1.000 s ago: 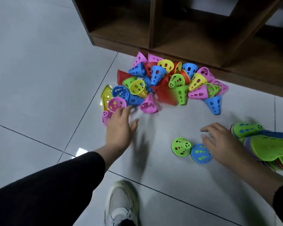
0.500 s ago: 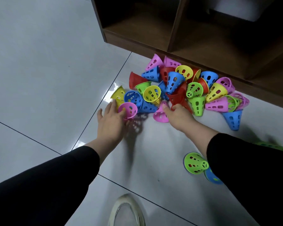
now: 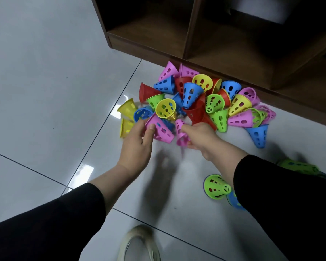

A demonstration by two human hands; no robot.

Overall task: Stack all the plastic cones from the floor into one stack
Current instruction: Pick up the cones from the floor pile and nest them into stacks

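Note:
A pile of several perforated plastic cones [image 3: 198,98] in pink, blue, red, yellow and green lies on the tiled floor in front of a shelf. My left hand [image 3: 137,142] grips a pink cone [image 3: 161,129] at the pile's near left edge, thumb on its side. My right hand [image 3: 201,136] holds a second, smaller-looking pink cone [image 3: 181,133] just above the floor. A green cone [image 3: 215,187] and a blue cone [image 3: 233,201] stand near my right sleeve. Part of a lying stack of cones [image 3: 297,166] shows behind my right arm.
A dark wooden shelf unit [image 3: 177,48] with open compartments stands right behind the pile. My shoe [image 3: 139,243] is at the bottom centre. Grey floor tiles [image 3: 45,81] stretch to the left.
Both hands reached into the pile and each took hold of a pink cone. My right hand came over from the stack at the right; the view shifted toward the pile.

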